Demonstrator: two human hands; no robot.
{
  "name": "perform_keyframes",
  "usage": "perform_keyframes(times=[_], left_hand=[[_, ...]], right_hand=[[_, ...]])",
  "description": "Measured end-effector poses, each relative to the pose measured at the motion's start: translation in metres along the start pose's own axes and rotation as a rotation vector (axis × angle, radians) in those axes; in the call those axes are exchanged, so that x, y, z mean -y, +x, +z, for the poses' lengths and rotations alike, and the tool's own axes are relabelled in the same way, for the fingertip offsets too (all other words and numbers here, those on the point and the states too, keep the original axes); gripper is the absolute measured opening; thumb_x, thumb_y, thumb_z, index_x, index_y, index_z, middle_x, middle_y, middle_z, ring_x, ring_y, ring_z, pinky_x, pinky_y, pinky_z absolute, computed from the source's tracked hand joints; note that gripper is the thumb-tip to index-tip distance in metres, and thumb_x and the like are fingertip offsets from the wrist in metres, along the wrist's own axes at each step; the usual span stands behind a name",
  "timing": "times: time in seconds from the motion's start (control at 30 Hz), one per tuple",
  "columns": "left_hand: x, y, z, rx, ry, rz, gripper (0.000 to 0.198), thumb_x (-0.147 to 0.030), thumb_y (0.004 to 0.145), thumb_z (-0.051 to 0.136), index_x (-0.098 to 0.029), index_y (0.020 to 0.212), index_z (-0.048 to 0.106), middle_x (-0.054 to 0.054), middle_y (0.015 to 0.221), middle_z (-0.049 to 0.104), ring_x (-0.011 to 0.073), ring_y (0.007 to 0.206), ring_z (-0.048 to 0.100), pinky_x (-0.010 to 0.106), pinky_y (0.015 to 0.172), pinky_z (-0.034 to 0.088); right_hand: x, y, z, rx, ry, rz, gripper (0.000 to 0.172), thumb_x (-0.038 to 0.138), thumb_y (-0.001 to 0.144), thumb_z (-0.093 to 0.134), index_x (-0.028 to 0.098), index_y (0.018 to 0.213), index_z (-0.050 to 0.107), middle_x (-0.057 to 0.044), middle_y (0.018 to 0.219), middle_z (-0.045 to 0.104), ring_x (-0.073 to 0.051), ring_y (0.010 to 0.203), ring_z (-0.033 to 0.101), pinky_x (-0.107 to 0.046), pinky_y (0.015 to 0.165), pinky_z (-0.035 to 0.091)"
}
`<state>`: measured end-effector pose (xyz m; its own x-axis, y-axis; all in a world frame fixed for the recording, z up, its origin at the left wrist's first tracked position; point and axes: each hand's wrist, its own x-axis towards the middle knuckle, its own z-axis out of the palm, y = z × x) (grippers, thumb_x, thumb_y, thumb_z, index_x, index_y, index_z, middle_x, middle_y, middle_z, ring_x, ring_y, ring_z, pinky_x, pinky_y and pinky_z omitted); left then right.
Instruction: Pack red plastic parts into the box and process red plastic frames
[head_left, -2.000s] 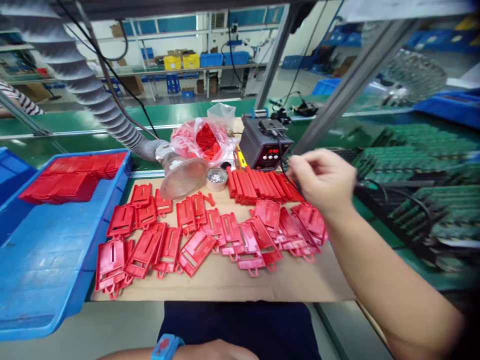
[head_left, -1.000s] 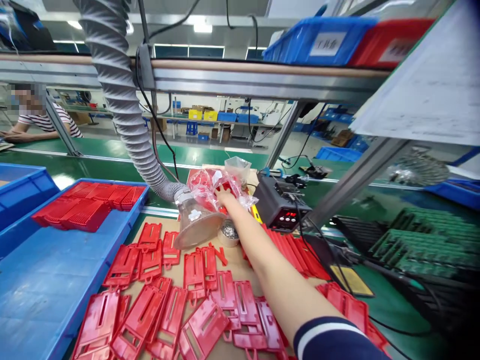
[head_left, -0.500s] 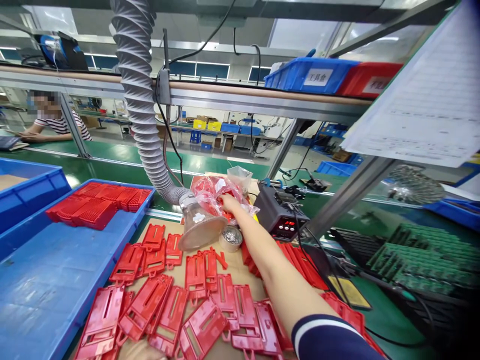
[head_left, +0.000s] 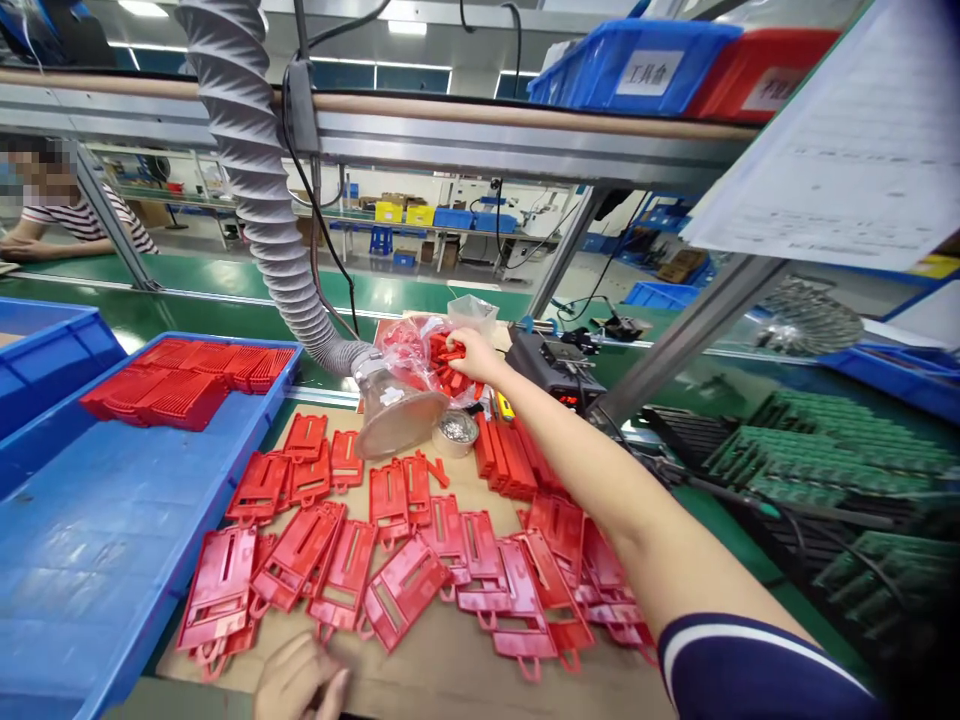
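- A long green assembly bench (head_left: pixel 225 285) is what it's all set up on, with a person in a striped shirt (head_left: pixel 82 222) seen working further along it
- A big blue tray (head_left: pixel 112 520) is parked on the left, with stacked red combs (head_left: pixel 180 385) piled in it
- A cardboard sheet (head_left: pixel 442 690) is laid down in front, covered with loosely scattered red plastic frames (head_left: pixel 345 560)
- Green circuit boards (head_left: pixel 810 460) are racked off to the right
- A grey fume hose (head_left: pixel 255 170) is run down to a clear funnel hood (head_left: pixel 397 420), just beside a clear bag (head_left: pixel 401 355)
- The bag is stuffed with red plastic parts (head_left: pixel 446 365), and the right hand (head_left: pixel 474 355) is held at its mouth, fingers curled onto those parts; whether they're actually gripped can't be told
- The left hand (head_left: pixel 296 680) is kept at the cardboard's near edge, by the frames, fingers half open, nothing seen held
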<state>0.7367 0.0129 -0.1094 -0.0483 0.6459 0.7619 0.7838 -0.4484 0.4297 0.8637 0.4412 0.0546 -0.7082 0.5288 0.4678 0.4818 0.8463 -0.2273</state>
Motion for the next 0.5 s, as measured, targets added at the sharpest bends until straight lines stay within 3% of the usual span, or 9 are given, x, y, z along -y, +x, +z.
perform_keyframes(times=[0.13,0.23,0.33,0.5], left_hand=[[-0.009,0.009,-0.003,-0.026,-0.015,-0.024,0.012,-0.005,0.077,0.053,-0.016,0.074,0.059,0.002,0.057,0.057,0.0122,0.054,0.053,0.024,0.053,0.046],[-0.018,0.019,0.002,-0.026,0.017,-0.017,0.009,-0.008,0.075,0.056,-0.015,0.077,0.061,0.003,0.063,0.06,0.0141,0.06,0.055,0.028,0.06,0.048],[-0.028,0.028,0.014,-0.018,0.001,0.026,0.01,-0.01,0.076,0.055,-0.015,0.081,0.062,0.005,0.067,0.062,0.0157,0.065,0.056,0.03,0.062,0.049],[-0.034,0.03,0.028,0.08,-0.062,0.033,0.013,-0.005,0.076,0.054,-0.015,0.08,0.06,0.004,0.066,0.062,0.0155,0.065,0.053,0.03,0.061,0.047]], right_hand=[[0.015,-0.022,-0.025,-0.183,0.125,-0.003,0.014,0.013,0.068,0.058,0.019,0.073,0.046,-0.002,0.083,0.053,-0.02,0.087,0.052,-0.037,0.083,0.041],[0.036,-0.057,-0.038,-0.209,0.211,-0.035,0.017,0.011,0.066,0.052,0.021,0.075,0.041,-0.004,0.092,0.05,-0.02,0.094,0.05,-0.037,0.087,0.039],[0.056,-0.104,-0.037,-0.056,0.275,-0.132,0.016,0.009,0.064,0.052,0.021,0.071,0.043,-0.005,0.096,0.05,-0.02,0.097,0.05,-0.034,0.087,0.039],[0.071,-0.158,-0.008,0.376,0.263,-0.264,0.022,0.004,0.061,0.055,0.019,0.077,0.058,-0.004,0.096,0.053,-0.015,0.08,0.055,-0.026,0.071,0.045]])
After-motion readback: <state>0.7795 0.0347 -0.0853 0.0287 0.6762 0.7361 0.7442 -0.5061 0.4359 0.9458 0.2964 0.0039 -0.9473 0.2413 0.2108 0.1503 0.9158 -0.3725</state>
